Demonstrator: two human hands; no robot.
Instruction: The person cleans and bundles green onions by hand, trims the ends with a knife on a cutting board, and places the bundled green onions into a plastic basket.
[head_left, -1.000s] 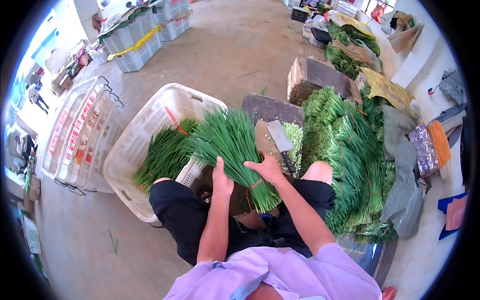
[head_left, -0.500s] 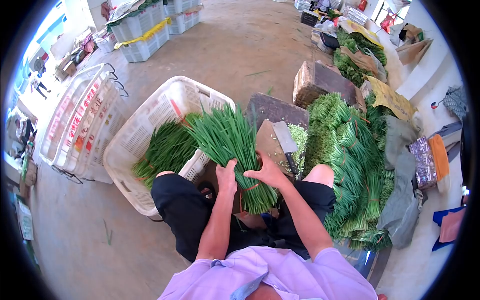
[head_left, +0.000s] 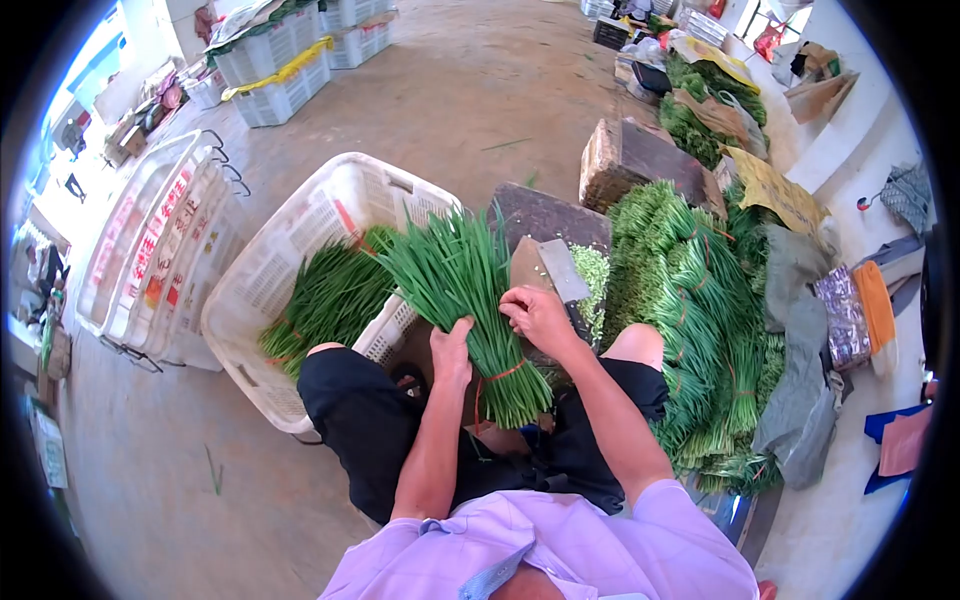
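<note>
A bundle of long green stalks (head_left: 462, 285), with a red band round its lower part, leans over my lap. My left hand (head_left: 452, 350) grips its left side. My right hand (head_left: 530, 312) is at the bundle's right edge, its fingers pinched together; what they hold, if anything, is too small to name. Just beyond that hand a cleaver (head_left: 565, 270) lies on a board, beside chopped pale green bits (head_left: 592, 275). More banded stalks (head_left: 335, 300) lie in the white basket (head_left: 245, 345) at my left knee.
Stacked white crates (head_left: 150, 250) stand at the left. A large heap of banded green bundles (head_left: 700, 300) lies on the right, beside grey cloth (head_left: 800, 390). A worn box (head_left: 645, 165) stands ahead, and covered crates (head_left: 270, 75) stand farther back.
My right hand has come off its spread grip on the bundle's side and drawn its fingers together. My left hand has moved slightly up along the stalks from its earlier place.
</note>
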